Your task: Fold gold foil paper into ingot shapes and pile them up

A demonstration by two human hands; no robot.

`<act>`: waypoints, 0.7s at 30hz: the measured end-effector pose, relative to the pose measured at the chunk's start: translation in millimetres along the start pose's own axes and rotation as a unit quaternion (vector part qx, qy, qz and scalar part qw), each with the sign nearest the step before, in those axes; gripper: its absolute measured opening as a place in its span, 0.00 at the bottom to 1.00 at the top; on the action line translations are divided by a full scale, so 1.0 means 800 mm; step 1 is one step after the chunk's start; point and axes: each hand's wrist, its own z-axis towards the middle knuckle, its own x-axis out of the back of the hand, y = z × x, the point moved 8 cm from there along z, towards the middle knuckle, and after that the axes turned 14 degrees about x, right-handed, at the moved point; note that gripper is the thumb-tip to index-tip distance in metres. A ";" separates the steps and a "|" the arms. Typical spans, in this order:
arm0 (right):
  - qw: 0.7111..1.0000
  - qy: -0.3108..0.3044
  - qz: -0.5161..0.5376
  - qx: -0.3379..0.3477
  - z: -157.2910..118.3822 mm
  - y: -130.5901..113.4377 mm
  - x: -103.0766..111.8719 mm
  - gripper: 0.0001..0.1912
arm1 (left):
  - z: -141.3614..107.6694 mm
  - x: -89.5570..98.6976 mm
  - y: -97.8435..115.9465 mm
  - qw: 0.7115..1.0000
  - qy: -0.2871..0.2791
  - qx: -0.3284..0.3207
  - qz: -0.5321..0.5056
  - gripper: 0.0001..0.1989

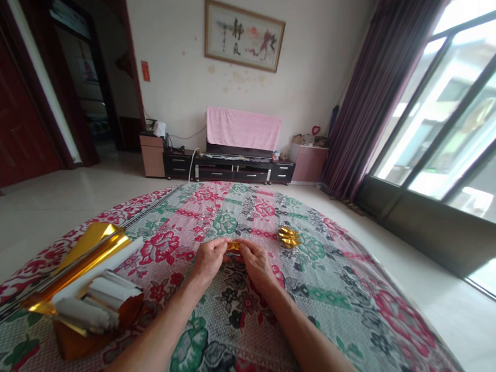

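Observation:
Between my two hands, over the middle of the flowered cloth, is a small piece of folded gold foil paper (233,246). The fingers of my left hand (209,257) pinch its left end. My right hand (256,260) grips the right end, thumb and fingers closed. Just right of my hands lies a little group of shiny gold folded pieces (289,237). At the left, gold foil sheets (98,260) lie partly rolled, with stacks of whitish paper strips (90,311) on them.
The patterned cloth (327,327) covers a round-edged surface. Beyond it, a low black cabinet (232,171) stands against the wall, with a pink cloth (243,128) draped over something on top. Purple curtains (364,103) and a glazed door (456,127) are at the right.

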 end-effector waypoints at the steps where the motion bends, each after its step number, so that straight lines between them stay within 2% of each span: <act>1: 1.000 0.005 0.006 -0.001 0.000 0.000 0.001 0.16 | -0.001 0.000 0.000 1.000 -0.001 0.004 -0.009 0.12; 8: 0.999 0.021 0.025 -0.007 0.000 0.001 0.003 0.16 | -0.007 -0.002 -0.003 0.993 -0.031 0.057 -0.095 0.10; 21: 1.000 0.022 0.005 0.001 0.000 -0.005 0.004 0.16 | -0.004 -0.001 -0.004 0.996 -0.024 0.046 -0.074 0.10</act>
